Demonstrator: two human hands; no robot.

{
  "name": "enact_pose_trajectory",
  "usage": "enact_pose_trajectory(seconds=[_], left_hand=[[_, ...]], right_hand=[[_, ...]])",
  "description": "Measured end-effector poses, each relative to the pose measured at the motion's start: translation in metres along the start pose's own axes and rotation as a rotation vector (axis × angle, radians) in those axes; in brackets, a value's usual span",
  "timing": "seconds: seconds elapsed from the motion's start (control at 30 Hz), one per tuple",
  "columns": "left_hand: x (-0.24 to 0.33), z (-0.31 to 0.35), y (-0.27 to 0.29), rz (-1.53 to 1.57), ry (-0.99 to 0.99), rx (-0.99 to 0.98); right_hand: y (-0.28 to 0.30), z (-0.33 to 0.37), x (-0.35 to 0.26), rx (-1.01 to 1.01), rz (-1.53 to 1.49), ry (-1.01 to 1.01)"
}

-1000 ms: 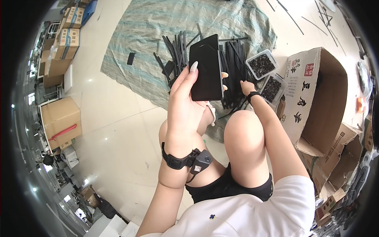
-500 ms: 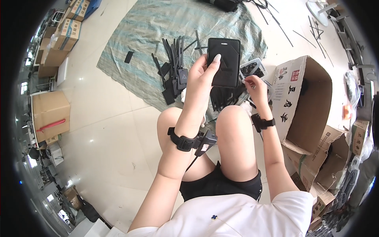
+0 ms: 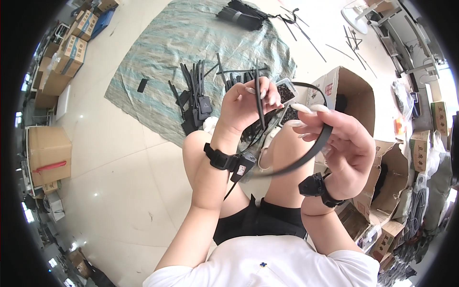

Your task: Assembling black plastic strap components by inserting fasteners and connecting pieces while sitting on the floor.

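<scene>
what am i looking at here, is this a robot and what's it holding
No robot: these are a person's bare hands, with black devices strapped to the wrists. A wide fisheye camera on the person's head looks down, so straight edges bend near the rim. The left hand holds a thin black piece, seen edge-on; the right hand holds a curving black strap. On the floor lies a greenish striped sheet, bearing more dark straps, some with flat tags.
</scene>
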State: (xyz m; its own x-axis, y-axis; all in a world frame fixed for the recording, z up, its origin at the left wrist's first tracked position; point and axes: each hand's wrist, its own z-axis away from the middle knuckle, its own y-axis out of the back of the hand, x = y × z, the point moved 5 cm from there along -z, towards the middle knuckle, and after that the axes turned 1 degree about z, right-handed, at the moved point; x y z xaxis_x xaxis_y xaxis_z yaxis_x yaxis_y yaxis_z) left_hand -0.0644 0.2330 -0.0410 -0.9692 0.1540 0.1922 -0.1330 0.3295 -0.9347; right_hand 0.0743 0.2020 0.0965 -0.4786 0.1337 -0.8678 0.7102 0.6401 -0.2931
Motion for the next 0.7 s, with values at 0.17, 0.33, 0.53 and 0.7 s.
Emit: enact_pose_trajectory(seconds=[0.17, 0.33, 0.53, 0.7], left_hand=[[0.017, 0.005, 0.002, -0.1, -0.065, -0.008], [0.012, 0.001, 0.011, -0.163, -0.095, 0.042], [0.007, 0.003, 0.013, -0.129, -0.073, -0.066], [0.003, -0.004, 0.016, -0.086, -0.074, 0.042]], right_hand=[[-0.014, -0.008, -0.007, 0.211, 0.079, 0.31], [0.015, -0.011, 0.021, 0.419, 0.484, 0.282], [0.025, -0.017, 0.064, 0.261, 0.251, 0.065], [0.034, -0.015, 0.069, 0.22, 0.296, 0.234]])
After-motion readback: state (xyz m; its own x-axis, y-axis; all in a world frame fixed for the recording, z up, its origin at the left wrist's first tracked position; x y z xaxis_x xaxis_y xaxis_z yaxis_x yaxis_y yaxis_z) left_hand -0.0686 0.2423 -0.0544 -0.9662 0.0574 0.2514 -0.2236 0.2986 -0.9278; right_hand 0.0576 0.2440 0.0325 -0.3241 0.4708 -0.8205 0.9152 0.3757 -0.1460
